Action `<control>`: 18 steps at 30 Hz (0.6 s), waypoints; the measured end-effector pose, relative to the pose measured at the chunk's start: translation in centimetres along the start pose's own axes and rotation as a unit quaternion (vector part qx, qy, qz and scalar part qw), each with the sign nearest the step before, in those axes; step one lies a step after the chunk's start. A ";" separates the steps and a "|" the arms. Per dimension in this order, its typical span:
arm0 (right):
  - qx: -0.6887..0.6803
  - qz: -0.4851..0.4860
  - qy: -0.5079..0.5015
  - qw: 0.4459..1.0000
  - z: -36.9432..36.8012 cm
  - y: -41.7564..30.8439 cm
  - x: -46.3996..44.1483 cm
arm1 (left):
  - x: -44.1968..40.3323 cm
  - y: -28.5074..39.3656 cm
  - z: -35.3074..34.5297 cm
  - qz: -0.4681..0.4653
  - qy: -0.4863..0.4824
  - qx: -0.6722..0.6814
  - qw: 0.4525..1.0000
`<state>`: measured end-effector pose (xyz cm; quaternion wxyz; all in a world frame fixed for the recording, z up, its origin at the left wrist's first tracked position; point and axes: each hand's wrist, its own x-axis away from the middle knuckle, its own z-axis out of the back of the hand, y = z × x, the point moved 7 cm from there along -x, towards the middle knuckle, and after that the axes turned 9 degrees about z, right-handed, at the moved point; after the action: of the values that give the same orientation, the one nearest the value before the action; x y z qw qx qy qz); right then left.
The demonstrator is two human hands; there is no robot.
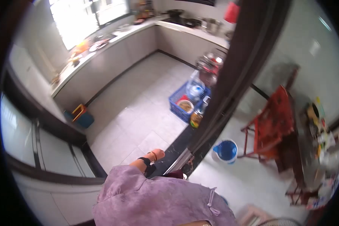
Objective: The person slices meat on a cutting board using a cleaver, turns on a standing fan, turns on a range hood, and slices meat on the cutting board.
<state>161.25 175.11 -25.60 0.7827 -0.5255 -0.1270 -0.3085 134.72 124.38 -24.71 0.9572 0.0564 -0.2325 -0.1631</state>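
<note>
Left hand [158, 154]: fingers curled in; we cannot tell whether they hold anything.
Right hand: out of our view.
Sill [176, 148]: dark, near our left hand.
Basket [179, 113]: blue, on the floor [120, 132] beyond, bowl [185, 106] inside.

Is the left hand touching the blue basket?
Apart: the head view shows pale floor between the left hand and the blue basket.

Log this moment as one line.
Left hand: near dark threshold, nothing visibly held | Right hand: out of view | Nearby: blue basket, white bucket
</note>
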 end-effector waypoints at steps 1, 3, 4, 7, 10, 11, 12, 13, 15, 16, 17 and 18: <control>0.017 0.013 -0.040 0.999 -1.0 -1.5 -2.2 | 1.0 -2.3 -1.8 0.087 -0.005 0.072 0.994; 0.063 0.045 -0.115 0.990 -3.3 -5.0 -5.9 | 4.9 -6.8 -4.9 0.212 -0.020 0.167 0.963; 0.095 0.073 -0.140 0.983 -4.8 -8.3 -6.7 | 7.0 -8.6 -6.4 0.250 -0.026 0.189 0.949; 0.192 0.156 -0.204 0.947 -9.0 -16.3 -8.6 | 13.3 -13.8 -11.5 0.381 -0.038 0.262 0.886; 0.186 0.164 -0.268 0.931 -15.4 -19.3 -12.0 | 16.9 -17.7 -17.9 0.454 -0.107 0.191 0.864; 0.173 0.181 -0.292 0.923 -17.8 -19.6 -13.4 | 17.4 -18.0 -19.6 0.434 -0.100 0.197 0.874; 0.159 0.198 -0.316 0.914 -20.2 -20.7 -14.5 | 17.3 -18.7 -20.2 0.414 -0.093 0.201 0.883; 0.164 0.207 -0.323 0.909 -22.5 -22.3 -15.6 | 17.4 -19.9 -19.8 0.428 -0.101 0.243 0.865; 0.291 0.295 -0.364 0.834 -27.5 -26.1 -16.7 | 17.6 -21.1 -17.1 0.461 -0.125 0.309 0.822; 0.310 0.211 -0.358 0.855 -30.3 -24.6 -19.1 | 17.4 -22.4 -15.4 0.466 -0.117 0.337 0.809; 0.308 0.230 -0.370 0.846 -33.1 -25.7 -20.5 | 17.0 -24.0 -13.7 0.463 -0.073 0.365 0.804; 0.304 0.249 -0.382 0.837 -35.5 -27.4 -21.5 | 16.8 -25.9 -12.0 0.459 -0.029 0.389 0.798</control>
<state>123.17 143.60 -31.23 0.8424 -0.3515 -0.3686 0.1760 146.94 94.70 -32.92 0.8099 0.3062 -0.3024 0.3985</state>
